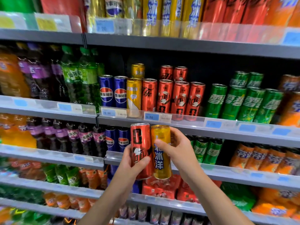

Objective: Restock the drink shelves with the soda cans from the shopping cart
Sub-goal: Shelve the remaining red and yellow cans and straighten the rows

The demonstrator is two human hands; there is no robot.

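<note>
Head view shows both hands raised before the drink shelf point(186, 125), each holding one slim can upright, long axis vertical. Fingers of the left hand point(129, 161) are curled round the red can point(141, 150); fingers of the right hand point(177, 150) are wrapped round the yellow can point(161, 153). Both cans touch side by side. Just above and behind them stand the matching rows, the yellow row point(134, 95) up and left, the red row point(172, 98) directly above. All are smooth, glossy metal cylinders, likely slippery.
</note>
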